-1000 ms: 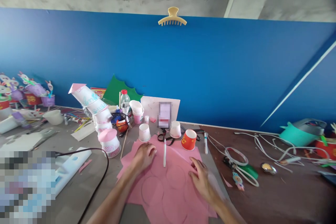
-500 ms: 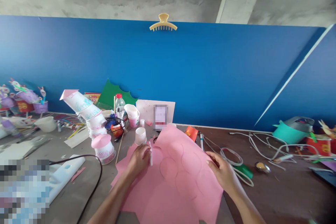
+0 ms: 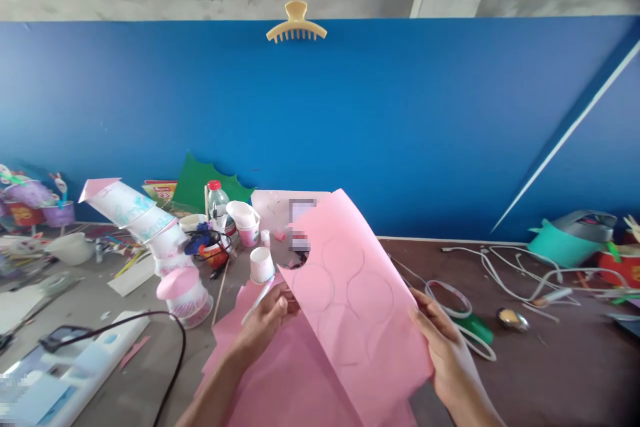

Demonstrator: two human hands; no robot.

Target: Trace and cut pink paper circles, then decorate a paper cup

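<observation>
A pink sheet (image 3: pixel 370 340) with several pencilled circles is raised at an angle, a curved notch in its left edge. My right hand (image 3: pixel 445 340) grips its right edge, thumb on top. At the sheet's left edge, my left hand (image 3: pixel 270 317) has curled fingers, with a white pen-like stick (image 3: pixel 257 301) beside them; whether the fingertips also touch the sheet is unclear. More pink paper (image 3: pixel 280 373) lies on the table underneath. Just beyond my left hand stands a small white paper cup (image 3: pixel 261 265).
Left stands a leaning stack of decorated cups (image 3: pixel 150 223), with a black cable (image 3: pixel 183 340) nearer me. A red-capped bottle (image 3: pixel 217 200) is behind. White cables (image 3: pixel 530 273) and a metal lid-like object (image 3: pixel 512 319) lie right.
The circled sheet has been lifted and tilted off the other pink paper. My left hand has turned, its thumb now showing, and the white stick has tilted. The view has shifted slightly.
</observation>
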